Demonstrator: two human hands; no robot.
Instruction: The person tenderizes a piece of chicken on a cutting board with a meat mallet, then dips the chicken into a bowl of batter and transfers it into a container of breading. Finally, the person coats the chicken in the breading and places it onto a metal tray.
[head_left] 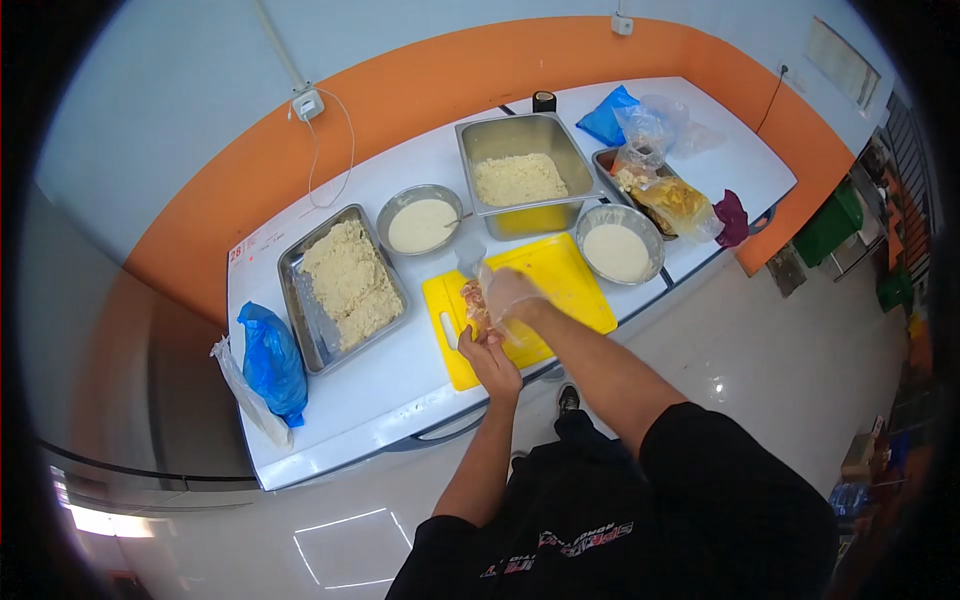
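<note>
Over the yellow cutting board both hands meet at a piece of raw meat. My left hand is at the near side of the meat, its fingers touching it. My right hand, in a clear plastic glove, is over the meat's right side; its fingers are blurred, so their pose is unclear. Behind the board stands a deep metal pan with pale crumbs in it. A bowl of white batter is behind and left of the board, and another bowl of white batter is at its right.
At the left lies a metal tray of coated pieces, with a blue bag beside it. Back right are a blue bag, clear plastic bags, a tray holding a yellowish bag and a dark red cloth.
</note>
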